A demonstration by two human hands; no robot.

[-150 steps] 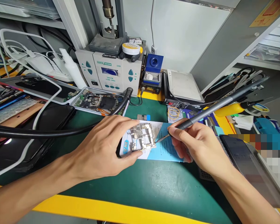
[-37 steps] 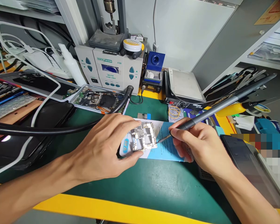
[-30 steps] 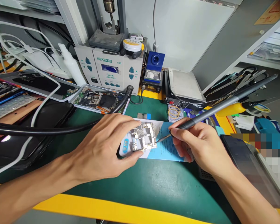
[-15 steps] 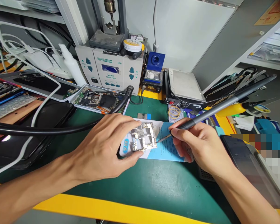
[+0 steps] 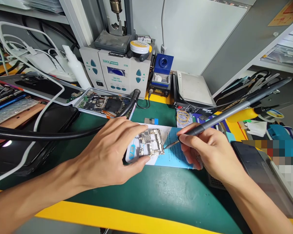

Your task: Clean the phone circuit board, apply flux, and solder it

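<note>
Between the thumb and fingers of my left hand (image 5: 112, 151) a small phone circuit board (image 5: 147, 138) is gripped by its top and bottom edges. It lies over a white and blue card (image 5: 177, 146) on the green mat. My right hand (image 5: 207, 149) is closed like a pen grip around a soldering iron (image 5: 217, 118) with a dark grey handle. Its thin metal tip points left and sits at the board's right edge; whether it touches I cannot tell.
A hot air station (image 5: 117, 73) stands behind, its black hose (image 5: 63, 135) crossing to the left. Nearby are a small soldering station (image 5: 158, 91), a heating plate (image 5: 194, 89), an opened device (image 5: 104, 102) and a white bottle (image 5: 76, 70). A dark phone (image 5: 252, 165) lies at right.
The board's tilt looks slightly different under my left fingers. Both hands and the soldering iron stay almost in place; the whole view has shifted very slightly.
</note>
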